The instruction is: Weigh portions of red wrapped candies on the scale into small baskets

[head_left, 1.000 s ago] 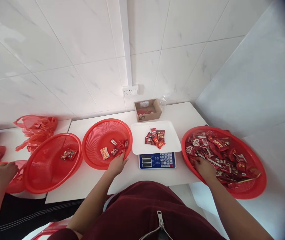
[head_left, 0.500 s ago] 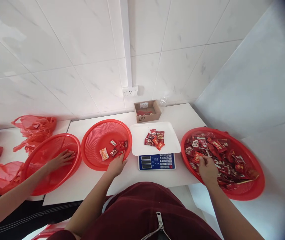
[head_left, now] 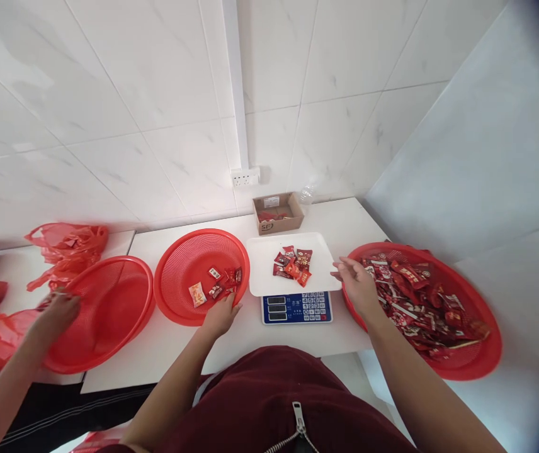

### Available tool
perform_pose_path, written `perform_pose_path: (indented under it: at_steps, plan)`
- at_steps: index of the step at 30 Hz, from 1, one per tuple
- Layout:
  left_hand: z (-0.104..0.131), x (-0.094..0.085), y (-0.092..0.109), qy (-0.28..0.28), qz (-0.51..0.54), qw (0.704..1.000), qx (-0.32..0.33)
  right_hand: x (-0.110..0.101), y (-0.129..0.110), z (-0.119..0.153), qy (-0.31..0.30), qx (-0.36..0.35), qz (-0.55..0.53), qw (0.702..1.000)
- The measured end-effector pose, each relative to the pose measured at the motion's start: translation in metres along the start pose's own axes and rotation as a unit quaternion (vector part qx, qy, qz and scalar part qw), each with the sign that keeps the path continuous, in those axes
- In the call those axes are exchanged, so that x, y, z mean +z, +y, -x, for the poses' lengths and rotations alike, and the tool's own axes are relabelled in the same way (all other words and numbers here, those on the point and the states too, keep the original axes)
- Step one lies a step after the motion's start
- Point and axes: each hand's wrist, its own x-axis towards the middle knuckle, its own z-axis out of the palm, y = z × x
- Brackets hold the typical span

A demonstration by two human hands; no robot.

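My left hand [head_left: 220, 314] grips the near rim of the middle red plastic basket [head_left: 175, 251], fingers over the edge beside several wrapped candies [head_left: 215, 289] lying inside. My right hand [head_left: 358, 288] is open at the right edge of the white tray [head_left: 260, 251], fingers stretched toward it with nothing visible in them. On that tray, atop a digital scale [head_left: 296, 308], sits a small pile of red candy packets [head_left: 293, 264]. Below and right of my right hand, a large red basket [head_left: 493, 333] is filled with red-wrapped candies [head_left: 420, 302].
At left, a co-worker's hand [head_left: 59, 314] is over the rim of another red basket [head_left: 109, 327], near red plastic bags [head_left: 68, 242]. A cardboard box [head_left: 279, 223] with red packets stands behind the scale, against the tiled wall [head_left: 184, 170].
My right hand has left the candies in the right basket, moved up and left to the tray's edge and opened. My left hand stays put. The co-worker's hand has moved left toward the bags.
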Motion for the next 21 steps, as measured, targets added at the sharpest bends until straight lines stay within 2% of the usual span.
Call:
perform_pose_path:
  at_steps: [3,5,8,12,21]
  plan:
    - [0.000,0.002,-0.001,0.001,-0.007,1.000,-0.002,-0.019,0.031,0.008,0.021,-0.009,0.149,0.989]
    - [-0.001,0.003,-0.002,0.002,-0.009,1.000,-0.001,-0.029,0.056,0.018,-0.003,-0.026,0.249,0.968]
    - [-0.003,0.003,-0.002,0.002,-0.006,1.000,0.000,-0.033,0.081,0.032,-0.052,0.019,0.361,0.931]
    - [-0.006,0.003,-0.002,0.006,-0.004,1.000,0.008,-0.028,0.083,0.037,-0.075,0.065,0.424,0.900]
    - [-0.006,0.004,0.000,0.016,-0.013,1.000,0.008,-0.029,0.078,0.035,-0.074,0.076,0.424,0.899]
